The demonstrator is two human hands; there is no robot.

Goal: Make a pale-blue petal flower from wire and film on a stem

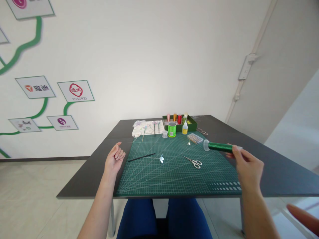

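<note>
The left hand [114, 161] rests on the dark desk [281, 172] at the left edge of the green cutting mat [174, 176]. Its palm is turned up, its fingers [120, 153] are loosely spread, and it holds nothing. Just to the right of these fingers lies a thin black rod [141, 157], with its long axis running left to right across the mat and slightly rising away from the person. Near its right end is a small white petal piece [161, 159]. Further right, about midway between the two hands, lies a pair of scissors [193, 162]. At the back of the mat stand a green spool [171, 129], a small glue bottle [184, 127] and a green box [179, 122] with thread reels.

The right hand [248, 171] is closed around one end of a green tube [220, 147]. The tube is lifted above the mat; its long axis is almost level and points left from the fingers, towards its clear cap. The rod is much nearer to the left hand.
</note>
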